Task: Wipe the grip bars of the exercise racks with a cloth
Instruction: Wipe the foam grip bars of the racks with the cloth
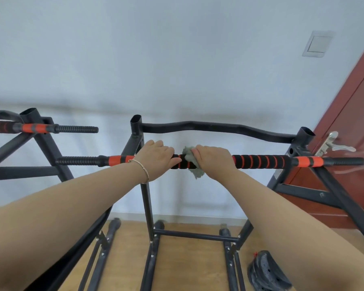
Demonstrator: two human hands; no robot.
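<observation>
A black exercise rack stands in front of me with a long grip bar [261,161] wrapped in black foam with orange spiral stripes and orange bands near its ends. My left hand [156,157] grips the bar left of its middle, a thin bracelet on the wrist. Just to the right, my right hand [213,159] holds a grey-green cloth [190,159] wrapped round the bar; a corner of the cloth hangs below. The two hands are almost touching. A wavy black upper bar [208,126] runs behind.
A second rack with a similar striped grip bar [36,128] stands at the left. A reddish-brown door [349,122] with a metal handle [334,144] is at the right, close to the bar's end. A dark shoe [267,271] lies on the wooden floor. A white wall is behind.
</observation>
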